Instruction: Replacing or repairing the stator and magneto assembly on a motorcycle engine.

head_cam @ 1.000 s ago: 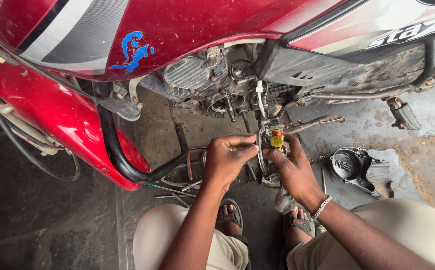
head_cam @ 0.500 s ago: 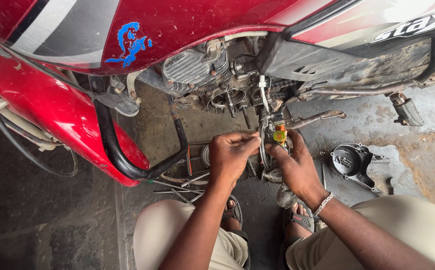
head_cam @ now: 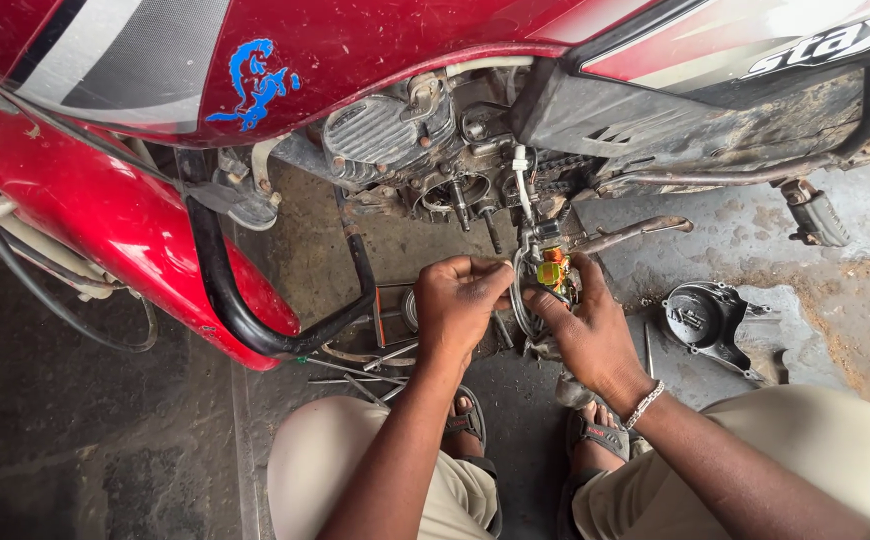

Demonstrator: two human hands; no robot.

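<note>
Head view looks down past my knees at the red motorcycle point(head_cam: 135, 230), its side cover off and the engine point(head_cam: 395, 130) bare. My left hand point(head_cam: 460, 300) is curled shut, fingers pinched on something thin at the looped cable point(head_cam: 523, 300), though what exactly sits between them I cannot tell. My right hand point(head_cam: 590, 330) cups the small orange-and-green part point(head_cam: 552, 272) hanging just below the engine, fingers closed around it from beneath. I judge I am mid-way through fitting or freeing this part on its wiring; the next move calls for a steady pinch and a fine pull or push, not force. The removed black cover point(head_cam: 705, 318) lies on the floor point(head_cam: 75, 420) to my right, loose tools point(head_cam: 355, 365) near my left foot. The joint itself is hidden behind my fingers, and the bike's rear is cut off
</note>
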